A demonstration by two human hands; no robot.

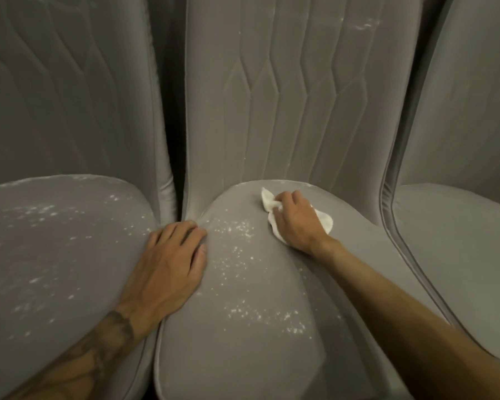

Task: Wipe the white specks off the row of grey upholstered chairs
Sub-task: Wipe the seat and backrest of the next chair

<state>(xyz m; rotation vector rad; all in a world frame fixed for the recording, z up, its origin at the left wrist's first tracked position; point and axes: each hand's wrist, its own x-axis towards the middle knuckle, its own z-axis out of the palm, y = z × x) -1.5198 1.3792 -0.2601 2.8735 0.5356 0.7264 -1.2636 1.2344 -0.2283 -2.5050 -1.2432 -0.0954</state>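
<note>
Presently, three grey upholstered chairs stand side by side, the middle chair (243,342) directly below the camera, the left chair (55,255) and the right chair (459,241) flanking it. The right hand (296,219) rests on the rear part of the middle seat, near the backrest, with fingers curled around a crumpled white cloth (324,222) that is pressed against the upholstery; cloth shows on both sides of the hand. The left hand (171,264) lies flat, fingers extended and holding nothing, across the gap where the left and middle seats meet. White specks (237,255) are scattered over the left and central portion of the middle seat, between the two hands and toward the front edge. Further specks cover the left seat, and faint marks appear high on the middle backrest (300,96). The visible portion of the right seat shows plain grey fabric.
</note>
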